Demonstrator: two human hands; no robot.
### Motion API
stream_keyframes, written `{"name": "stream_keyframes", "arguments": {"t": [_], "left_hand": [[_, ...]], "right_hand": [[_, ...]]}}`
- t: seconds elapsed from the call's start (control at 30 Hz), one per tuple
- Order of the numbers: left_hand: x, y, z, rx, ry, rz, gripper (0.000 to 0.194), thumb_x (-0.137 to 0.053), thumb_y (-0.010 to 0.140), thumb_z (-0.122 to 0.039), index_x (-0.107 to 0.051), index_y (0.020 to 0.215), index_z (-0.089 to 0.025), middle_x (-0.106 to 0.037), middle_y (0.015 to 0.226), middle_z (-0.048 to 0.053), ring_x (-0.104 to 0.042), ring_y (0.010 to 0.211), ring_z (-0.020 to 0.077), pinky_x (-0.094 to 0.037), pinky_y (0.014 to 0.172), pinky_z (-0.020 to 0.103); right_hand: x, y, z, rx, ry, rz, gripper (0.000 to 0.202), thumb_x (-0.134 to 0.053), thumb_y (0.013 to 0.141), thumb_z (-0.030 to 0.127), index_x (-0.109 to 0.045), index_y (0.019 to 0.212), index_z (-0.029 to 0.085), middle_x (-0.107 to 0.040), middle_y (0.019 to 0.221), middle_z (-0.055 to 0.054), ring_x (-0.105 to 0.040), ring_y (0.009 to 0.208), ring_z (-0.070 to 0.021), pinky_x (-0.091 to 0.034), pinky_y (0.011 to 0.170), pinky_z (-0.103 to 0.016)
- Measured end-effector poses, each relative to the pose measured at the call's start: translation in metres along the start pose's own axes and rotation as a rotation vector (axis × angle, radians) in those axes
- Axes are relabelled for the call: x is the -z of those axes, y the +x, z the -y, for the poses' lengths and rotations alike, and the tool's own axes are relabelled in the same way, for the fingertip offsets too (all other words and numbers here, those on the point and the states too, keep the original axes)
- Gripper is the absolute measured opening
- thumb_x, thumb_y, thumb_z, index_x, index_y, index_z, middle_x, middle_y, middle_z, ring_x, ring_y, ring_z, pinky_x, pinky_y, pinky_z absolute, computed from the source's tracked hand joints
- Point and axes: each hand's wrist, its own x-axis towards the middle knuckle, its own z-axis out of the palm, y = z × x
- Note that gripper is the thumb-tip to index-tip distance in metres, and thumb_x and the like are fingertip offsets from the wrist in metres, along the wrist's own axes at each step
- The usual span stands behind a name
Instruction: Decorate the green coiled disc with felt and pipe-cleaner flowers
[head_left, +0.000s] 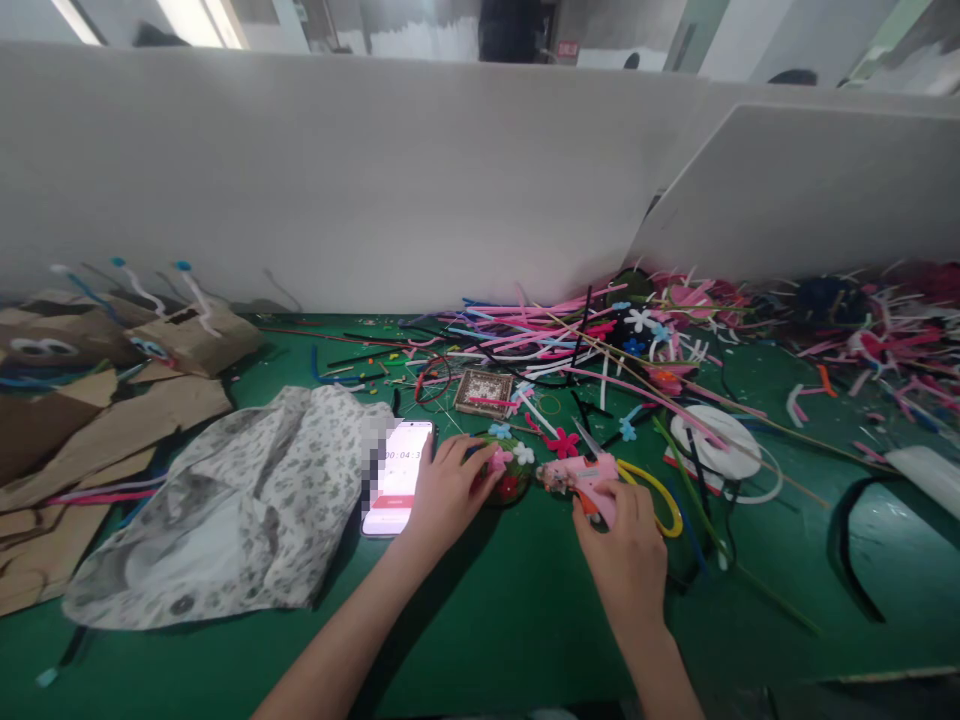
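In the middle of the green table, my left hand (455,487) has its fingers closed on a small pink flower (498,459). That flower sits against a dark green round piece (491,491), which also bears a blue flower (499,431), a white flower (523,453) and a red one (509,487). To the right, my right hand (624,535) is wrapped round a pink glue gun (585,474). Its nozzle end points left, towards the round piece, with a small gap between them. Part of the handle is hidden by my fingers.
A lit phone (398,480) lies left of my left hand, beside a floral cloth (262,510). Pipe cleaners (517,335) are heaped at the back. Scissors (587,437) lie behind the glue gun, a white spool (716,441) to the right. Cardboard pieces (180,405) are far left.
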Motion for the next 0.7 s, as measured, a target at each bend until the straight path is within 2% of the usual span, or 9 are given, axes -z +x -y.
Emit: {"name": "stream_keyframes", "arguments": {"t": [0.7], "left_hand": [[0.0009, 0.0, -0.0004, -0.001, 0.006, 0.003, 0.023, -0.057, 0.091, -0.033, -0.066, 0.112, -0.027, -0.07, 0.11, 0.007, -0.061, 0.105, 0.0269, -0.034, 0.102, 0.053]], "right_hand": [[-0.0032, 0.0029, 0.0038, -0.017, 0.0, -0.031, 0.017, -0.054, 0.087, 0.035, -0.054, 0.096, 0.02, -0.058, 0.09, -0.007, -0.06, 0.08, -0.0201, -0.044, 0.059, -0.027]]}}
